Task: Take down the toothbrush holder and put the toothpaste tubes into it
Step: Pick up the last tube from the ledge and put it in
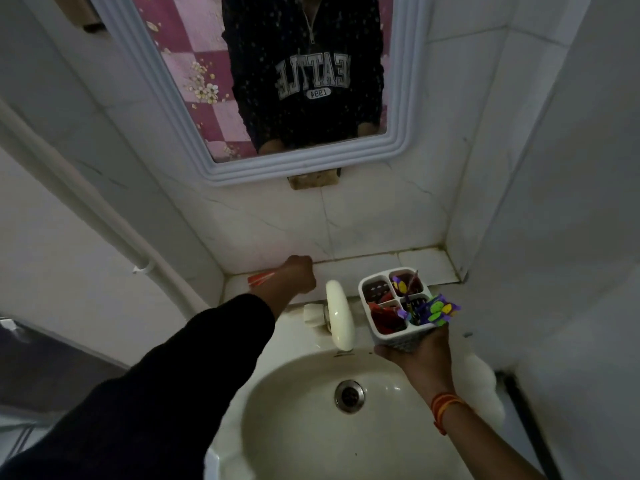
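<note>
A white toothbrush holder (384, 299) with four compartments rests in my right hand (420, 351), held from below over the sink's right side. A red tube lies in its front left compartment, and sticks with purple and yellow butterfly shapes stand in two others. My left hand (299, 277) is closed on the tiled ledge behind the tap, knuckles up. A red and white toothpaste tube (259, 279) pokes out from under that hand to the left; I cannot tell how firmly it is gripped.
A cream tap (339, 317) juts over the cream sink (298, 427), whose metal drain (349, 396) sits in the middle. A white-framed mirror (242, 168) hangs above the ledge. A white pipe (104, 216) runs down the left wall. Tiled walls close in on both sides.
</note>
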A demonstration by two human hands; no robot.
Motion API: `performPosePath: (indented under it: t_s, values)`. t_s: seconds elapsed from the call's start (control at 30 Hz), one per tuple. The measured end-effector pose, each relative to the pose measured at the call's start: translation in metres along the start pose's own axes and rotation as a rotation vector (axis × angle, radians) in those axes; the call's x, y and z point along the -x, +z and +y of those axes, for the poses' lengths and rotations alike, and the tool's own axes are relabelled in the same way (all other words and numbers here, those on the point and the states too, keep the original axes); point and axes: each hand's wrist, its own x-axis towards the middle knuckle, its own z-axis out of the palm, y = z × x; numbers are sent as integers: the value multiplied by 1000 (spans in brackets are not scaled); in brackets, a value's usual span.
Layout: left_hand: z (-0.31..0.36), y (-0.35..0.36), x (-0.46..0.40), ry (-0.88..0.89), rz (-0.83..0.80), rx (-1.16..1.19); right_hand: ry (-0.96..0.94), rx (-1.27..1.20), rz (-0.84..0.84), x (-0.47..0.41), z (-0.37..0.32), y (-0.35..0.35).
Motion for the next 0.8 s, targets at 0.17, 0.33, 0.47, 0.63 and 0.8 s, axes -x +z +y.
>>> performPosePath:
  t_s: [0.17, 0.33, 0.47, 0.63, 0.8]
  values:
    - [-17, 37, -10, 8, 95, -37, -11, 5, -19, -1, 3, 0]
    - [-25, 46, -12, -27, 265, -22, -21, 8, -28, -1, 4, 0]
    - [-31, 48, -20, -39, 207, -50, -14, 87, -4, -3, 9, 0]
    - [-31, 49, -16, 4, 220, -44, -10, 98, 12, -6, 12, 0]
    - [5, -7, 6, 280, 160, 76, -8, 76, 2, -5, 8, 0]
